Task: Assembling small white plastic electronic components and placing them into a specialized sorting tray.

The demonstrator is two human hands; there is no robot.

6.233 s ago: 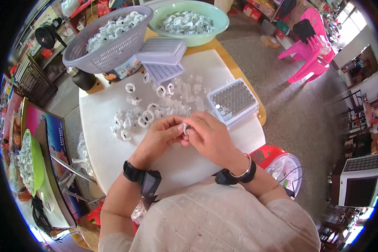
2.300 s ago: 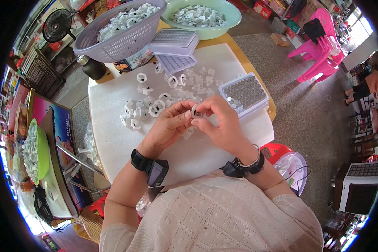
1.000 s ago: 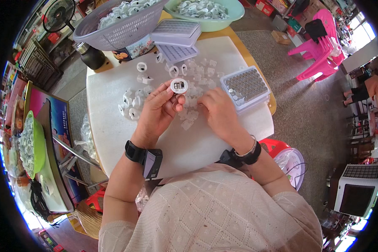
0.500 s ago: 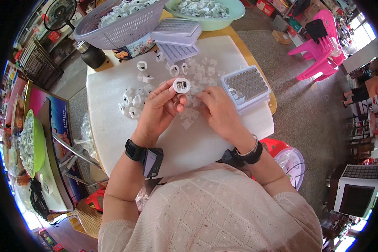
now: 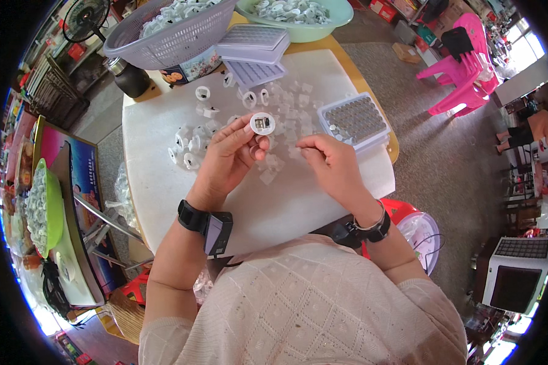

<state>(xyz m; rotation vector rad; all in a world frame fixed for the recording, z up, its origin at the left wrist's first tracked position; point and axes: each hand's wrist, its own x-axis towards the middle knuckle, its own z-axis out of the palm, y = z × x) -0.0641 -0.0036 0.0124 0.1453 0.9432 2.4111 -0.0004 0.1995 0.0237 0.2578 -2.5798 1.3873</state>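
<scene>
White round parts (image 5: 189, 149) lie loose at left on the white table (image 5: 164, 194). Left hand (image 5: 228, 159) pinches a round white disc (image 5: 262, 123) in its fingertips, above clear small pieces (image 5: 273, 167). Right hand (image 5: 330, 163), fingers curled, pinches something too small to identify. Tray of cells (image 5: 354, 120) stands just beyond.

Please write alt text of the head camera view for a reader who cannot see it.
The left hand holds up a small round white part over a white table, while the right hand pinches something tiny beside it. More white parts and a tray of small round pieces lie beyond.
</scene>
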